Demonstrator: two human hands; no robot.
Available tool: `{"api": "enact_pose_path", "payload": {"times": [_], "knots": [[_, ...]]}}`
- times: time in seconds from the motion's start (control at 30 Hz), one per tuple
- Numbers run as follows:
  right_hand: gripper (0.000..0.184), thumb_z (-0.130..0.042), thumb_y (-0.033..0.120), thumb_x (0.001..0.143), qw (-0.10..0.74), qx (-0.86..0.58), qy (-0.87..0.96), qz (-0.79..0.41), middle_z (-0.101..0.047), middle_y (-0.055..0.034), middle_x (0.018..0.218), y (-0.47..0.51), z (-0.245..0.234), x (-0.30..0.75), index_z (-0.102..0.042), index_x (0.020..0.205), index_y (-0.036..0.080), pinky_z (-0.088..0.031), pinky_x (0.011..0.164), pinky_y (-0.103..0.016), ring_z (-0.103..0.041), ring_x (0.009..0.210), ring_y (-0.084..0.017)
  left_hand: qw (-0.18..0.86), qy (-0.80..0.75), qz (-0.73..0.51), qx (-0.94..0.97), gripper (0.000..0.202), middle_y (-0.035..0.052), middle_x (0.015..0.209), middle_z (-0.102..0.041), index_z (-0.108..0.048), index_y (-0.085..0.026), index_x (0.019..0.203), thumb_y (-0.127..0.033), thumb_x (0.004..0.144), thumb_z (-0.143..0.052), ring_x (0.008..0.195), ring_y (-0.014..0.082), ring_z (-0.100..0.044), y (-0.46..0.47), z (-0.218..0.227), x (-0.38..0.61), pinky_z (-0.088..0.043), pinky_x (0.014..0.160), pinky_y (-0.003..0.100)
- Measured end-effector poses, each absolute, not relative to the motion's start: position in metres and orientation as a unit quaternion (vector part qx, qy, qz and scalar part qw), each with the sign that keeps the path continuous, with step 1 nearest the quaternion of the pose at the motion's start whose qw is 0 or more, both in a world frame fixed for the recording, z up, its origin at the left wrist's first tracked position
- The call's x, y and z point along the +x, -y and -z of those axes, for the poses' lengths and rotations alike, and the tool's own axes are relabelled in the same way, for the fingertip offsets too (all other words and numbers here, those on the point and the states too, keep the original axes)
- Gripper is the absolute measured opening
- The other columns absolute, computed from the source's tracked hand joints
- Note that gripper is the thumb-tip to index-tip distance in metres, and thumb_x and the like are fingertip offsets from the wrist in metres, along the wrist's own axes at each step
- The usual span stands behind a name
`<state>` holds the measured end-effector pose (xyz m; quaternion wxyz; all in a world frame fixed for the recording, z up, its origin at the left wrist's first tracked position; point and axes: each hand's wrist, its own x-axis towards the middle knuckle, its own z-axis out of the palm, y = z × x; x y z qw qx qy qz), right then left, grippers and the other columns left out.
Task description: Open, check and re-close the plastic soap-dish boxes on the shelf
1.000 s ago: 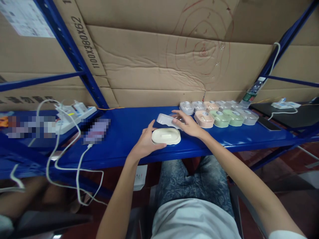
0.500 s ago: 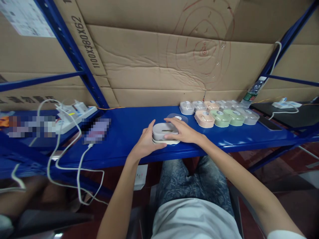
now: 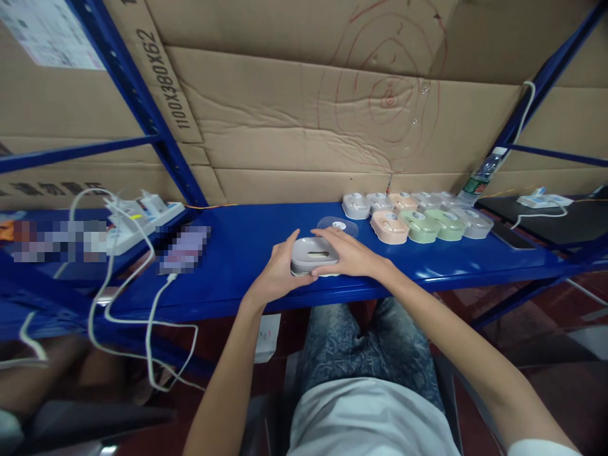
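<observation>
holding the gray box [image 3: 308, 261] lower than a moment ago. tucked between left hand [image 3: 275, 272] and right hand [image 3: 355, 254], pinched at one end by each.

- Far side: a cardboard wall [image 3: 247, 101] printed with "1100X380X62", red rings [image 3: 389, 98] drawn on it right of centre.
- Far left, high up: a printed sheet [image 3: 52, 35], its text too blurred to read.
- Left and right: blue posts [image 3: 126, 104] leaning in the view.
- Left: a phone [image 3: 185, 249], pixelated, with a white cable [image 3: 150, 342] plugged into its near end and looping below the blue bench [image 3: 247, 253].
- Farther left: a white power strip [image 3: 168, 218] holding plugs.
- Right, far edge: a clear bottle [image 3: 476, 182], green label, white cap.
- Nearer, right: a dark phone [image 3: 513, 234].
- Far right: another white strip [image 3: 541, 200] on a black surface [image 3: 570, 221].
</observation>
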<state>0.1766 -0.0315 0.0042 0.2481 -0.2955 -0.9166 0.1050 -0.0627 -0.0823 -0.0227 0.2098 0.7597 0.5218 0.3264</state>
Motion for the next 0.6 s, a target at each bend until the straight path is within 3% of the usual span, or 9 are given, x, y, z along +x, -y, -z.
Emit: {"api": "enact_pose_path", "payload": {"times": [0.4,0.6], "knots": [[0.095,-0.073,0.077,0.083,0.202,-0.275,0.94,0.022,-0.057,-0.0215,0.138,0.043,-0.009,0.173,-0.049,0.153,0.018,-0.052,0.108,-0.059,-0.058,0.129,-0.042,0.194,-0.514,-0.325,0.769,0.112,0.0185,0.163,-0.044,-0.028,-0.023,0.168,-0.059,0.078,-0.084,0.152,0.0417,-0.038,0.081,0.024,-0.064,-0.032,0.124,0.06],[0.095,-0.072,0.078,0.084,0.192,-0.274,0.942,0.022,-0.059,-0.0196,0.136,0.043,-0.014,0.173,-0.046,0.156,0.022,-0.051,0.109,-0.061,-0.056,0.132,-0.043,0.184,-0.512,-0.323,0.774,0.109,0.0202,0.163,-0.046,-0.032,-0.017,0.166,-0.058,0.078,-0.083,0.15,0.0423,-0.039,0.079,0.027,-0.065,-0.032,0.124,0.061]]}}
